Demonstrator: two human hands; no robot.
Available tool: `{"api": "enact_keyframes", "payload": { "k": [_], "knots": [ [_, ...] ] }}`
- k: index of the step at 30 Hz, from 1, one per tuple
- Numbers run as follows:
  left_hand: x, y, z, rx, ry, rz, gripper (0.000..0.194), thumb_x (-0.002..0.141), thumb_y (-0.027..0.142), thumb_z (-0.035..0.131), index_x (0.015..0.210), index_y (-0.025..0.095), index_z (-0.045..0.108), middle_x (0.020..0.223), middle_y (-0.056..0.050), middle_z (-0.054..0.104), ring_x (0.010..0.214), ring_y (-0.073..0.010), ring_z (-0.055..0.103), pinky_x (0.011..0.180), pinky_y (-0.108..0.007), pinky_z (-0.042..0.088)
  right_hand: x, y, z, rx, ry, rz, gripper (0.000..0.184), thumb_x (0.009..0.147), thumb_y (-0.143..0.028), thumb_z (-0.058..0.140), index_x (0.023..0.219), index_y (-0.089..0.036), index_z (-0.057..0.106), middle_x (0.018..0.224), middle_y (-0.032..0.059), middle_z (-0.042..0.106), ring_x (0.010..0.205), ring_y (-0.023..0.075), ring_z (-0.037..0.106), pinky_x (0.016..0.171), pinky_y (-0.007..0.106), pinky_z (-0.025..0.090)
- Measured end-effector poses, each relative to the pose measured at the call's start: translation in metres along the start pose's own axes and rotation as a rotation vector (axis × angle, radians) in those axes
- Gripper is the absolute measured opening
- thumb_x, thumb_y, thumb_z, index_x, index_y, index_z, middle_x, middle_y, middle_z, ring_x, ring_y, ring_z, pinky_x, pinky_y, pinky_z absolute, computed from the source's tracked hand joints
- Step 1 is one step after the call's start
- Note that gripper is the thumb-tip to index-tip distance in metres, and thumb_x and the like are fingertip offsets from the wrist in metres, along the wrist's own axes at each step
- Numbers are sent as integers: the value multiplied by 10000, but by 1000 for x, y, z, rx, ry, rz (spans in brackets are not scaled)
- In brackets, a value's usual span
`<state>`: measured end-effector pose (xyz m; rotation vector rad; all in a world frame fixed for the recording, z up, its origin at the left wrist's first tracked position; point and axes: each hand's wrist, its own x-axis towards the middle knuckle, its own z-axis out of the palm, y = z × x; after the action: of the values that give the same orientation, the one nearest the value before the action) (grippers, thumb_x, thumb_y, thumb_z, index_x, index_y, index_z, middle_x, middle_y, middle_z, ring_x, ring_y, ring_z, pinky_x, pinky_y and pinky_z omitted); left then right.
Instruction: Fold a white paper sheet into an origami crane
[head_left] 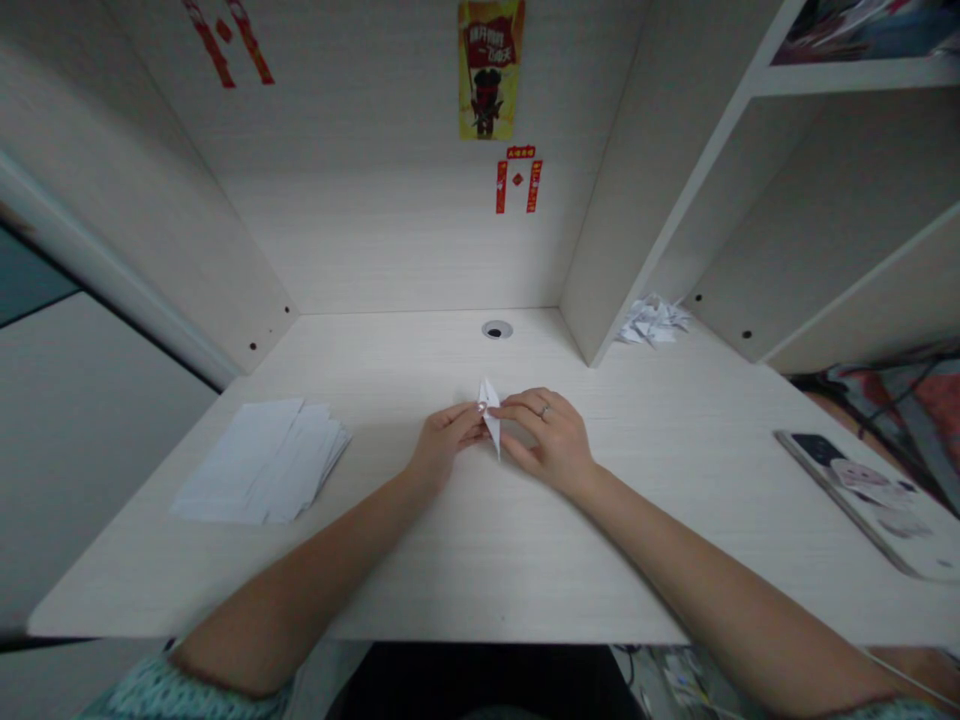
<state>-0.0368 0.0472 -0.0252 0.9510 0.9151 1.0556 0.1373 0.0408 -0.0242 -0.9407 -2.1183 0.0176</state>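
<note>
A small piece of folded white paper [490,412], narrow and pointed at its top and bottom, stands upright between my hands over the middle of the desk. My left hand [444,440] pinches its left side with thumb and fingers. From the right, my right hand [551,435], with a ring on one finger, has its fingertips against the paper's other side. The thumb of that hand lies lower, near the paper's edge. Fingers partly cover the folds, so the exact shape is hard to make out.
A stack of white paper sheets [259,460] lies at the left. Several folded white paper pieces [652,320] are heaped at the back right, beside the upright divider [637,180]. A phone in a printed case [874,500] rests near the right edge. A round cable hole [496,329] sits at the back.
</note>
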Motion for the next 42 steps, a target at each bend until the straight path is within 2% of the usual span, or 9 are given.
{"api": "enact_keyframes", "payload": {
  "k": [3,8,14,19,25,31,38,42],
  "knots": [
    [-1,1,0,-6,-16,-9,313,713,386,677,894,132,701,869,-77,695,799,-147,622,821,-290,474,-1,2,3,43,28,26,209,848,-280,562,1031,-260,661,949,54,670,880,222,580,777,386,449],
    [-3,3,4,68,-22,37,255,685,369,701,774,130,707,820,-55,682,798,-143,602,846,-300,472,0,0,9,239,181,168,71,816,-301,632,847,-262,683,809,31,676,805,203,595,744,364,474],
    [-2,2,4,187,-15,81,275,691,392,680,776,132,710,789,-40,674,757,-138,587,821,-285,468,0,0,14,328,230,282,110,787,-337,663,753,-233,660,734,27,663,737,195,597,693,344,470],
    [-2,5,4,285,-21,118,280,702,408,661,743,135,708,739,-27,668,737,-142,591,789,-275,479,0,1,12,243,188,219,133,813,-324,636,739,-213,639,719,27,654,716,184,589,677,324,455],
    [-4,4,6,175,5,75,283,691,404,683,750,128,708,748,-31,679,748,-147,611,835,-308,485,1,3,8,228,135,100,100,804,-320,650,825,-222,641,785,28,671,760,182,599,715,321,461],
    [-4,4,5,183,-27,89,288,695,409,681,757,128,707,770,-40,690,790,-166,624,854,-321,477,2,3,10,272,206,142,70,787,-278,672,790,-220,635,756,21,656,744,174,585,716,316,459],
    [-5,7,7,257,-6,96,297,704,422,657,692,126,681,707,-32,669,732,-155,608,770,-277,469,2,-1,11,264,147,180,125,824,-288,626,748,-203,575,706,19,593,709,170,549,659,299,431],
    [-3,4,5,370,4,147,305,740,423,611,717,127,683,705,-30,664,694,-142,585,702,-250,444,2,-1,11,268,138,200,125,815,-296,637,753,-205,578,737,25,608,744,178,552,695,310,429]
  ]
}}
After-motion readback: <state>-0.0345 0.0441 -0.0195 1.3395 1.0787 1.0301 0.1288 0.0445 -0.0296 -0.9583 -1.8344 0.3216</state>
